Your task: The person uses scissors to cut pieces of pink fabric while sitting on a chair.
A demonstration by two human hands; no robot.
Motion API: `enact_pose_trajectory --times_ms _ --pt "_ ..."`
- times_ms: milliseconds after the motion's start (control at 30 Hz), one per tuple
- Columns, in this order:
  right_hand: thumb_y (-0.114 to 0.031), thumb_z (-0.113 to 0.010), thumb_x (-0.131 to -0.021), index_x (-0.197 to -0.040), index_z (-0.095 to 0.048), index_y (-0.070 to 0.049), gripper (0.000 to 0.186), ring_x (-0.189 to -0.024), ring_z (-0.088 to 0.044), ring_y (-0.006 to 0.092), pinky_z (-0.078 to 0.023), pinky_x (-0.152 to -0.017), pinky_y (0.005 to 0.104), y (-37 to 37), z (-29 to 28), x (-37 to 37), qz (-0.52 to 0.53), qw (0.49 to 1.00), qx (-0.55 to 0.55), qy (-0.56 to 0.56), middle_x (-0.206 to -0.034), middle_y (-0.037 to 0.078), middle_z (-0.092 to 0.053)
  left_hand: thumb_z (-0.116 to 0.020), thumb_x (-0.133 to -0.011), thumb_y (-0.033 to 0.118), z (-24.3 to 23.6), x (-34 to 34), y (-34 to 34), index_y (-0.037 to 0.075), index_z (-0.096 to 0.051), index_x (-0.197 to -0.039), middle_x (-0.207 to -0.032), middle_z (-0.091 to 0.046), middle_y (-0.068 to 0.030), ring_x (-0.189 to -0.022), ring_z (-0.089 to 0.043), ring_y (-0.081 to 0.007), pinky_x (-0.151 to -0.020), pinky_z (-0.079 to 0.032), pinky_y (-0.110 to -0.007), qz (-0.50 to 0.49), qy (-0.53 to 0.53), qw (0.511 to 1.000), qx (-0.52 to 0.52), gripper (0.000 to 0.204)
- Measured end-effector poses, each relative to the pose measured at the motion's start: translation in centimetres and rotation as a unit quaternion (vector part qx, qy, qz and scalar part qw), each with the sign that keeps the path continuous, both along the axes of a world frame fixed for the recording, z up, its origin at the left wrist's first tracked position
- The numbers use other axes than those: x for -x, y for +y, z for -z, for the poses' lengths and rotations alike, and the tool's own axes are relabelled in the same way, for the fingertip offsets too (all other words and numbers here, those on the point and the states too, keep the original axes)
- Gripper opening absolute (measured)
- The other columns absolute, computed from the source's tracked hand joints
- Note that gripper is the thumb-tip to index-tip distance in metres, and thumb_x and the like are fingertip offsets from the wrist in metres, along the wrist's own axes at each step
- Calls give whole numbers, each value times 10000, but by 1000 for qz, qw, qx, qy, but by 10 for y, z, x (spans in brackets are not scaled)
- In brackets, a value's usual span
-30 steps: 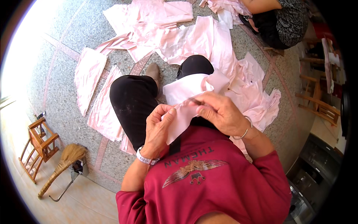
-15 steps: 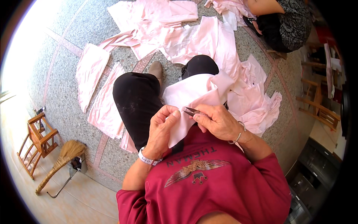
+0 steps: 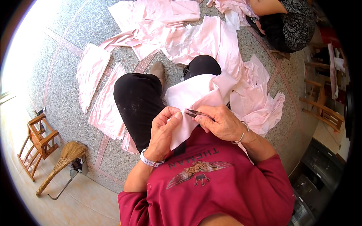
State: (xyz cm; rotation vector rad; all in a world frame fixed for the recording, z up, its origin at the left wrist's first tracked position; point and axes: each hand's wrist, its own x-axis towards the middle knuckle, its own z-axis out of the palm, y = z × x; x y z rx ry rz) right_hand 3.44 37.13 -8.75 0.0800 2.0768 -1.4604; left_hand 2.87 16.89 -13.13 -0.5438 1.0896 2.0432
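A piece of pale pink cloth [image 3: 190,90] lies across my lap, and its edge runs up between my hands. My left hand [image 3: 165,126] pinches that edge between thumb and fingers. In my right hand [image 3: 220,122] is a small dark pair of thread snips [image 3: 194,113], held with the thumb on one side and fingers on the other. The snips point left, their tips at the cloth edge right beside my left fingertips. Their blades are slightly apart. Any thread at the tips is too fine to make out.
More pink cloth pieces [image 3: 188,41] spread over the speckled floor [image 3: 102,26] ahead and to both sides. Another person [image 3: 290,26] sits at the far right. At left are a small wooden chair [image 3: 43,141], a straw broom [image 3: 62,164] and a dustpan [image 3: 78,169]. Wooden chairs [image 3: 322,103] stand right.
The blades of the snips look slightly closer together. Both hands and the cloth are otherwise in nearly the same place.
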Motion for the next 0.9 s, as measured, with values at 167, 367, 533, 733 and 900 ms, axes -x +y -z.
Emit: enact_pose_trajectory --times_ms 167,367,533,733,900 --pt "-135 -573 -925 -969 -630 4 156 -546 -539 265 -429 -551 368 1 1 -1 -2 1000 9 9 -623 166 -541 -634 -943 167 1 -1 -1 75 -603 -957 -842 -624 25 -703 -570 -34 -634 -472 -183 -1 -7 1000 1 99" --pt "-137 -579 -921 -1003 -639 3 173 -581 -568 303 -436 -567 378 1 -1 0 -8 1000 -3 23 -661 191 -565 -634 -942 164 2 -2 0 74 -604 -956 -845 -616 36 -715 -563 -29 -647 -469 -181 2 -3 1000 3 96" --pt "-146 -590 -919 -989 -640 6 175 -576 -556 306 -433 -566 377 1 0 0 -8 1000 -3 22 -658 191 -558 -638 -939 160 1 -2 -1 74 -605 -955 -848 -612 40 -721 -558 -26 -657 -464 -179 1 -6 1000 3 94" --pt "-151 -595 -916 -937 -635 7 164 -565 -536 309 -427 -561 379 2 -1 2 -27 999 -14 42 -647 190 -543 -640 -939 160 2 -4 -1 74 -606 -954 -845 -611 41 -718 -555 -25 -658 -461 -177 -3 -3 1000 8 93" --pt "-113 -595 -931 -877 -622 1 129 -532 -490 117 -414 -515 296 1 6 -1 -18 996 -10 83 -579 52 -524 -640 -940 163 1 -3 -1 72 -606 -953 -839 -615 35 -713 -562 -28 -643 -467 -181 -4 -7 1000 -2 98"
